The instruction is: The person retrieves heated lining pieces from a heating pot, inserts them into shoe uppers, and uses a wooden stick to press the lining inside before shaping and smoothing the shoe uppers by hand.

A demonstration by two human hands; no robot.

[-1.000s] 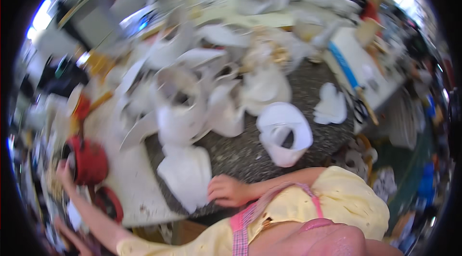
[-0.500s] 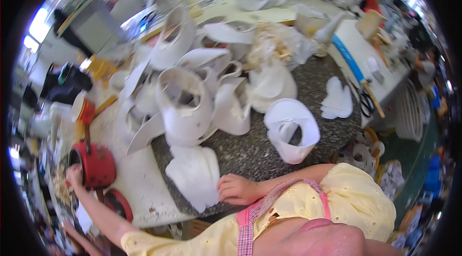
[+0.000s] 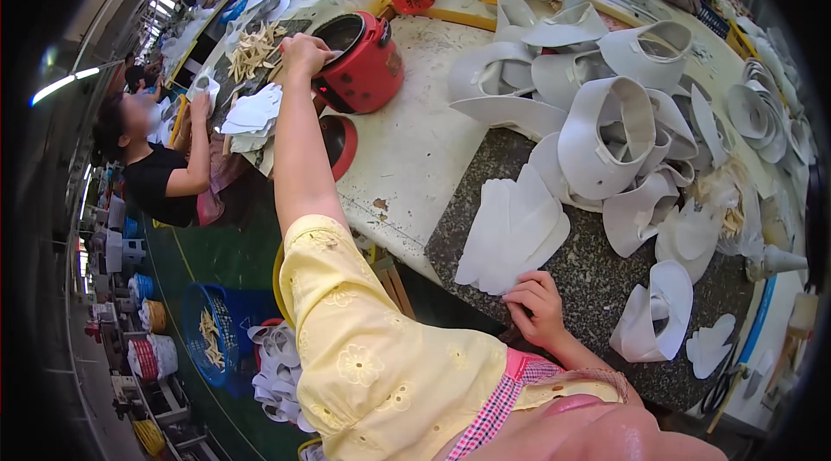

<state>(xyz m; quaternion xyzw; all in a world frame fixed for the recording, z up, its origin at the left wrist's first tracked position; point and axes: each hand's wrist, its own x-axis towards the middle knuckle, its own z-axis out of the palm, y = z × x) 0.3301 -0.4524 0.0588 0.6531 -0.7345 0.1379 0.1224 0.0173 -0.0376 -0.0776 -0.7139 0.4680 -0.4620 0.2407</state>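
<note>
One leftward swing of the view, and the reach to the table's (image 3: 415,162) red pot (image 3: 372,67) shows clearer; left hand (image 3: 305,54) at its rim (grip? can't tell); right hand (image 3: 537,305) slack beside white pads (image 3: 511,227).

The red pot (image 3: 376,71) mostly hides its inside.

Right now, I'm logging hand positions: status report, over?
Left hand at red pot. Right hand beside flat white pieces. White visors heaped beyond them.
</note>
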